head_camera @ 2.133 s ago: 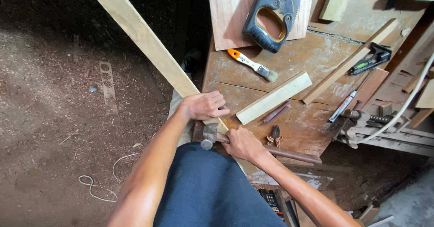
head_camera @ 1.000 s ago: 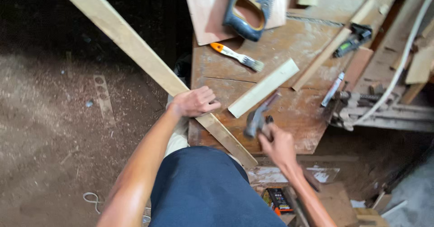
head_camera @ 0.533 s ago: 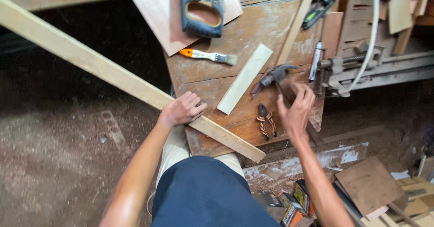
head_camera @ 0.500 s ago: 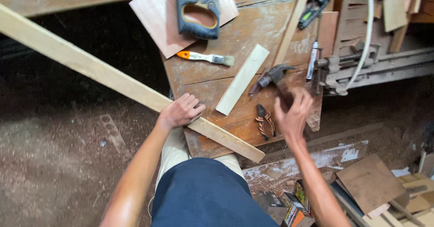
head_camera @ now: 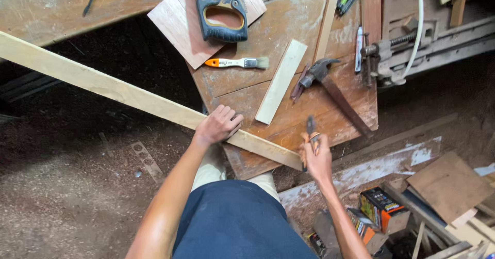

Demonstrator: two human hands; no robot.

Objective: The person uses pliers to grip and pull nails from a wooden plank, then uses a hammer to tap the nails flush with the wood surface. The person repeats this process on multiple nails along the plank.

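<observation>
The left hand (head_camera: 219,125) lies flat and open on a long pale wooden batten (head_camera: 129,96), with the fingers spread over it where it crosses the edge of the worn workbench (head_camera: 289,114); I judge that it presses the batten down so that it does not slide, because most of the batten's length hangs out over the dirt floor (head_camera: 62,187) to the left. The right hand (head_camera: 317,158) is closed around a pair of pliers (head_camera: 311,127), whose dark nose points up and away from the person, just above the near end of the batten. The handles are hidden in the fist, so how far the pliers are open I cannot tell. A claw hammer (head_camera: 330,86) lies loose on the bench just beyond the pliers, its handle running toward the bench corner, within easy reach of the right hand. Further back lie a short pale board (head_camera: 281,81), a small paintbrush with an orange handle (head_camera: 237,62), and a handsaw with a dark handle (head_camera: 219,6) that rests on a square reddish panel (head_camera: 178,24). As for containers, only small colourful cardboard boxes (head_camera: 381,212) stand on the floor under the bench at the right; what is inside them is not visible.
</observation>
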